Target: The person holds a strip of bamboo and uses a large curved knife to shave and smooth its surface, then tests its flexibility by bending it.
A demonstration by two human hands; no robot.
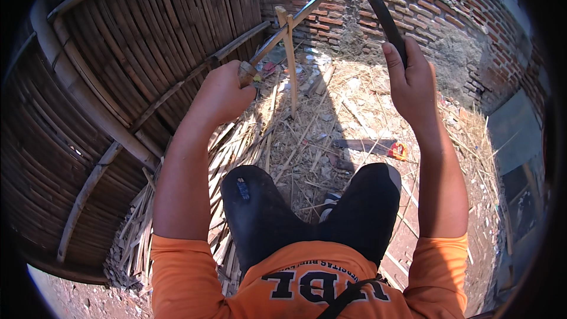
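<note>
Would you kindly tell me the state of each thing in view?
Left hand: closed on the knife
Right hand: closed on the hammer
Knife: blade lodged in the stick
Stick: upright, split at the top
Hammer: raised, head partly out of view
Saw: lying down
Strips: loosely heaped

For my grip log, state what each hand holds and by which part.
The left hand holds a machete by its wooden handle; the right hand holds a hammer by its dark handle.

Left hand (227, 92) grips machete (270, 43), blade crossing upright stick (290, 62) near its top | right hand (409, 80) holds hammer (379, 7) aloft | strips (142, 230) heaped on ground (409, 216), left edge
</note>
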